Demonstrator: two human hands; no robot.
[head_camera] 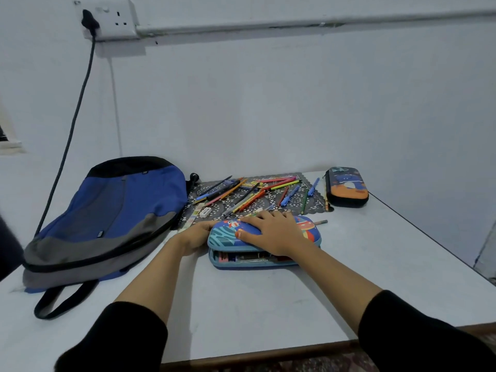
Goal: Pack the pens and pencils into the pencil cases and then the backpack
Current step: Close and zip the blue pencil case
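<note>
What my tabletop (268, 304) carries

I see a blue backpack (112, 210) lying along the left edge, a lace mat (294, 203) against the far edge, a blue pencil case (228, 235) near the middle, and a dark pencil case (347, 187) at the far right corner.

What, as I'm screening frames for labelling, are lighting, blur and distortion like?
Head view: dim, even, bluish light, soft shadows, no glare; wide-angle distortion bows the grey wall conduit; the scattered pens and pencils look soft; the open gap of the blue rocket-print pencil case is shadowed.
</note>
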